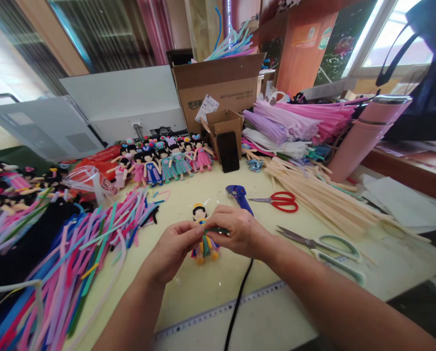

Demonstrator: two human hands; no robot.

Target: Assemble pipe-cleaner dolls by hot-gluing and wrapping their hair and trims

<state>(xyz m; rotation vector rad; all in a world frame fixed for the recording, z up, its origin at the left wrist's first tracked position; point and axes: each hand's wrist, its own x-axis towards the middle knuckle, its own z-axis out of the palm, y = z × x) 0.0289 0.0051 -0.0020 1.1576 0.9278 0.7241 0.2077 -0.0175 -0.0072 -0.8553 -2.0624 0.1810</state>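
Close together at the middle of the table, my two hands have their fingertips in front of a small pipe-cleaner doll (204, 249). The doll has black hair, a yellow crown and a striped skirt; its middle is partly hidden. My right hand (242, 229) is closed on a short dark green pipe cleaner (220, 230). With thumb and index finger pinched, my left hand (174, 247) grips the other end of that piece. Whether the fingers also touch the doll, I cannot tell. Beyond my right hand lies a blue glue gun (239, 194), partly covered by it.
Red-handled scissors (282, 201) and green-and-white-handled scissors (326, 246) lie to the right. Loose pipe cleaners (93, 248) spread leftward. Finished dolls (167, 163) stand behind, near a phone (228, 152). A black cord (240, 297) crosses a ruler strip (218, 311). A pink flask (364, 136) leans at right.
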